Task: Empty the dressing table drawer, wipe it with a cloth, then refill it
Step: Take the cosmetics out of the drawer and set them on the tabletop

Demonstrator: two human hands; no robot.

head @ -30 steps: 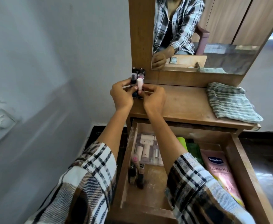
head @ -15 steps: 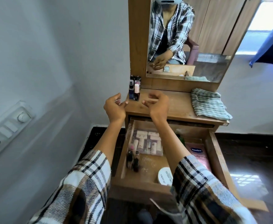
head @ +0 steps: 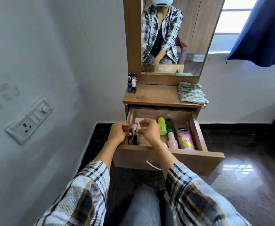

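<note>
The wooden drawer [head: 197, 131] of the dressing table stands pulled open. Both my hands are down in its left part among small nail polish bottles [head: 132, 139]. My left hand [head: 118, 133] curls its fingers round a small dark bottle. My right hand [head: 149, 130] pinches a small pale pink bottle [head: 134, 126] between thumb and forefinger. Further right in the drawer lie a light green bottle [head: 162, 126], a dark green bottle [head: 170, 126], a pink spray bottle [head: 171, 141] and a pink Vaseline tube [head: 185, 136]. The folded striped cloth [head: 192, 94] lies at the right of the tabletop [head: 156, 95].
A few small bottles [head: 132, 86] stand at the tabletop's back left corner, below the mirror [head: 190, 38]. The grey wall with a switch board [head: 30, 119] is close on the left. A blue curtain [head: 260, 30] hangs at the upper right. My knee [head: 143, 206] is under the drawer front.
My hands let go of the small bottles on the tabletop, came down empty and now grasp more small bottles in the drawer. The view pulled back and tilted down.
</note>
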